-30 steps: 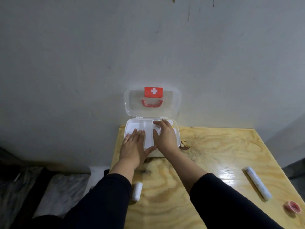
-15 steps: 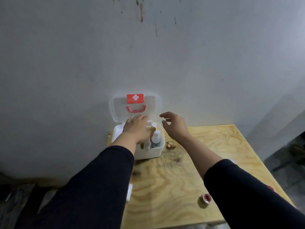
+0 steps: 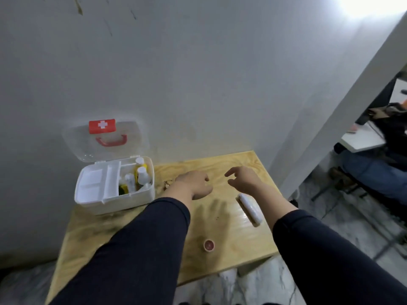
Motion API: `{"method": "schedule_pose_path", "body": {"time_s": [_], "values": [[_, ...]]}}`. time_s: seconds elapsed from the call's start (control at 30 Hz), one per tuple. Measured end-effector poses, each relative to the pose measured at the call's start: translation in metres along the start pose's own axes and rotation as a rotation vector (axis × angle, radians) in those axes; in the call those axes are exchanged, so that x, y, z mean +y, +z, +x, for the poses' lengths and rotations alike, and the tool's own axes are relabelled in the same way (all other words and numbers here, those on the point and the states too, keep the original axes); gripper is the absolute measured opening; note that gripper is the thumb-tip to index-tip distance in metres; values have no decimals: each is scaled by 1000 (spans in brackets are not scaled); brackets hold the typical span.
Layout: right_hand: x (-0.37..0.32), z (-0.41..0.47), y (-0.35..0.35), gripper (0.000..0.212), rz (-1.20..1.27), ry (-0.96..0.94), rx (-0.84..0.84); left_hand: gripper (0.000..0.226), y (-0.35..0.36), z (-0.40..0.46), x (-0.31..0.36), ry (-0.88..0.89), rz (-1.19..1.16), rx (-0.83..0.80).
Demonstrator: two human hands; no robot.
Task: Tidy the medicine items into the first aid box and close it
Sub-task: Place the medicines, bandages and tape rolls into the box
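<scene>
1. Plywood table (image 3: pixel 222 249) stands against a grey wall (image 3: pixel 198 73); its right edge ends beside a floor of pale marbled tile (image 3: pixel 330 227), and the near edge runs below the sleeves; the middle of the top lies bare between the hands and the near edge.
2. White plastic box (image 3: pixel 114 199) sits at the table's far left corner, touching the wall; its clear lid (image 3: pixel 103 142) stands open and upright against the wall, with a red cross label and a red handle.
3. Inside, a white tray (image 3: pixel 97 183) with shallow compartments fills the left part; small white-capped bottles (image 3: pixel 141 175) stand upright in the right part.
4. White roll (image 3: pixel 248 206), long and wrapped in shiny film, lies on the wood just beside the right forearm; a small round red cap (image 3: pixel 208 245) lies near the near edge, well apart from the box.
5. Left hand (image 3: pixel 193 183) hovers right of the box, fingers curled loosely downward, holding nothing; right hand (image 3: pixel 244 179) hovers past the roll's far end, fingers half open and bent, also empty; both sleeves are dark.
</scene>
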State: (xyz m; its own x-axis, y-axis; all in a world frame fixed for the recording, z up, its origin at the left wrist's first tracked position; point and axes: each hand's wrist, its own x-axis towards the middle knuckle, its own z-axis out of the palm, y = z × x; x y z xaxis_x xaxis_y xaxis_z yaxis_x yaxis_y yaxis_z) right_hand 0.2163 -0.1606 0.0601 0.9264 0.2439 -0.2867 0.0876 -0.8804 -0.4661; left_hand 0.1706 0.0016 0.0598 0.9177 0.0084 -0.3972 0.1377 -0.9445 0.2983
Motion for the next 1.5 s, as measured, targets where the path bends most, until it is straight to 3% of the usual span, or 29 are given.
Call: {"method": "schedule_pose_path", "body": {"time_s": [0.3, 0.5, 0.8, 1.13, 1.37, 1.5], "values": [[87, 1, 44, 30, 41, 103, -66, 53, 60, 6, 20, -51, -42, -104], [90, 3, 56, 27, 38, 41, -77, 53, 76, -6, 11, -123, -104, -105], [-15, -13, 78, 33, 27, -191, -198, 54, 59, -61, -58, -277, -197, 23], [-140, -66, 170, 41, -5, -305, -367, 48, 67, -160, -185, -511, -287, 99], [-191, -94, 245, 65, -58, -258, -303, 45, 91, -194, -250, -503, -262, 93], [-203, -102, 266, 67, -164, -273, -255, 41, 98, -203, -271, -470, -240, 90]]}}
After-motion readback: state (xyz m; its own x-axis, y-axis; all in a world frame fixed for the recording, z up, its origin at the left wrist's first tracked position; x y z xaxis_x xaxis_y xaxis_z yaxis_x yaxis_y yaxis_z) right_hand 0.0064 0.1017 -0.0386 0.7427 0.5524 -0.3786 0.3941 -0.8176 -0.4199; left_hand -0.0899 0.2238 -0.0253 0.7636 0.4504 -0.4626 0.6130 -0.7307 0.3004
